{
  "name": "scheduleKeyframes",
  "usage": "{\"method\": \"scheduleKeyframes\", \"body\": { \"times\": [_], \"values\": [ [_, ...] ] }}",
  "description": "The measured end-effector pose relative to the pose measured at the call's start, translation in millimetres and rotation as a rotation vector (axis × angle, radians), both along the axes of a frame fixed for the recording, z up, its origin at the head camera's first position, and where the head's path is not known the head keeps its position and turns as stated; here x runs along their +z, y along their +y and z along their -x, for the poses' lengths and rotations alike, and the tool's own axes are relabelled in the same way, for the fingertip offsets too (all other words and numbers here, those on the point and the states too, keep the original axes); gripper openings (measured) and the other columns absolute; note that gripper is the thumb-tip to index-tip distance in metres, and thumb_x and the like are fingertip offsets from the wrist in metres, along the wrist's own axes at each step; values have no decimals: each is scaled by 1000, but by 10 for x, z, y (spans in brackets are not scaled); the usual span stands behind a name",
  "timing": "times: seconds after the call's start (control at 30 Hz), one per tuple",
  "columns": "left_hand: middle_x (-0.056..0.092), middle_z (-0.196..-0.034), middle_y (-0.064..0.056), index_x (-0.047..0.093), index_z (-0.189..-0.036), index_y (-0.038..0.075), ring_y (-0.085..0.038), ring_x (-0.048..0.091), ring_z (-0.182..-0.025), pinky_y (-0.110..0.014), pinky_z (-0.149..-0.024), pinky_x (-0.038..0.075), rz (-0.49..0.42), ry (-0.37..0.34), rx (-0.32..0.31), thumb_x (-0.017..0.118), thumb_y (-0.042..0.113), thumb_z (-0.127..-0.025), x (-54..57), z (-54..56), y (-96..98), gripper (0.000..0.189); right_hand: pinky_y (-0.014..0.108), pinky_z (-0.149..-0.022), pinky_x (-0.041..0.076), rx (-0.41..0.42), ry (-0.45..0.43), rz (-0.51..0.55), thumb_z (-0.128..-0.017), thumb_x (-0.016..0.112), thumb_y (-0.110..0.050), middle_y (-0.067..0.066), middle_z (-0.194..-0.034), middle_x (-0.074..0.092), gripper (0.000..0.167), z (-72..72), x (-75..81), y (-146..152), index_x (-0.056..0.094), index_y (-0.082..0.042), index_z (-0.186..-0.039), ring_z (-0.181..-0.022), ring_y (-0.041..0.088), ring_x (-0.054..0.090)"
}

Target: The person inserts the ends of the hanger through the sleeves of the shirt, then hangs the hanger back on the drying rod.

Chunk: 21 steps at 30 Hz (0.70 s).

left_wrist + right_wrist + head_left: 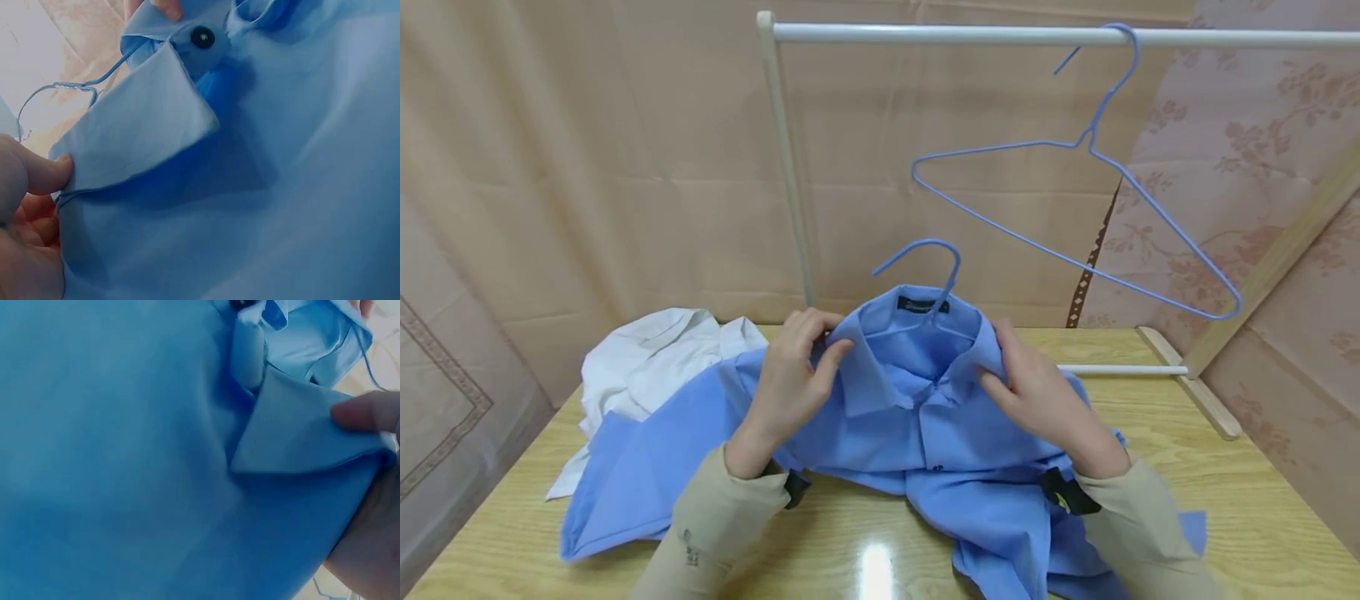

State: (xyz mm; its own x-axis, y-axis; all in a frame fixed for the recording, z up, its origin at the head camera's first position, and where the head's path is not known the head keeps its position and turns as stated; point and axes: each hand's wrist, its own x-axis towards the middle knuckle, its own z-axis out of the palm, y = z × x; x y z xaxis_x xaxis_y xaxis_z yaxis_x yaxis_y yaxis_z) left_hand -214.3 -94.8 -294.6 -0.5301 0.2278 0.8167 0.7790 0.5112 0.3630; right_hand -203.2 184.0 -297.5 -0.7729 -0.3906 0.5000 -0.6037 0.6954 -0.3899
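Observation:
A blue collared shirt (pixel 880 433) lies over the table, its collar raised. Inside it sits a blue hanger (pixel 958 271), whose hook sticks up out of the neck opening past a dark label (pixel 922 306). My left hand (pixel 790 383) pinches the left side of the collar, thumb in front and fingers behind, as the left wrist view shows with the collar flap (pixel 144 125). On the opposite side, my right hand (pixel 1045 396) pinches the collar (pixel 300 431) with its thumb on top. A dark button (pixel 202 37) shows near the collar. Cloth hides the hanger's shoulders.
Behind the shirt stands a rack with a white rail (pixel 925 34), from which a second blue hanger (pixel 1000 225) hangs. A white garment (pixel 655 358) is heaped at the left on the wooden table (pixel 1150 417). The rack's foot (pixel 1191 387) is at the right.

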Motion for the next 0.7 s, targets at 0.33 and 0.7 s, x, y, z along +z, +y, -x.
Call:
{"method": "scheduleKeyframes", "body": {
  "times": [0.33,0.7],
  "values": [
    [60,-83,-6,62,-92,2,-16,47,-76,-26,-68,36,9,43,9,66,1,-80,12,25,-54,12,31,-76,44,34,-12,129,-94,49,-15,6,-108,60,32,-45,-116,5,47,-8,-125,-91,15,56],
    [59,-92,-8,62,-92,3,-21,48,-86,-30,-76,38,31,49,35,64,2,-82,28,52,-90,10,18,-46,28,-112,286,321,-82,61,1,-3,-61,48,10,48,-190,33,62,-4,-91,-49,3,36]
  ]
}}
